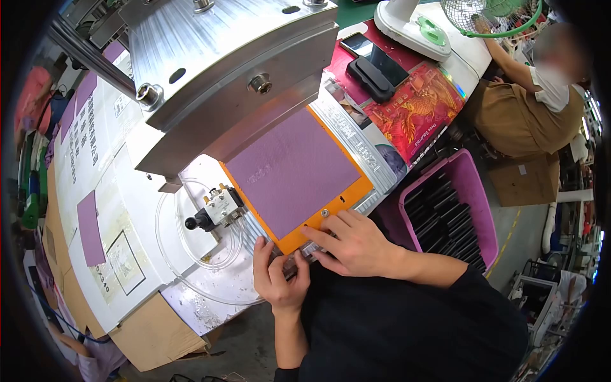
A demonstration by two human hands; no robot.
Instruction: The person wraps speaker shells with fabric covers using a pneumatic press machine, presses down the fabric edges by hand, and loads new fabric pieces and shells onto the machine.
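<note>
A purple textured sheet (293,172) lies flat on an orange plate (358,193) under the metal press head (238,95). Faint raised lettering shows on the sheet's left part. At the plate's front edge, my left hand (280,280) has its fingers curled, thumb and fingertips close together. My right hand (358,247) rests beside it, index finger and thumb bent towards the same edge and other fingertips on the orange plate near a small bolt (325,213). Between the hands is a small dark, shiny piece, mostly covered by fingers; I cannot tell its kind.
A valve (223,207) with clear tubing stands left of the plate. To the right are a phone (375,56), a black case (370,79), a fan base (414,28) and a pink bin (482,210) of black strips. Another person sits at the upper right.
</note>
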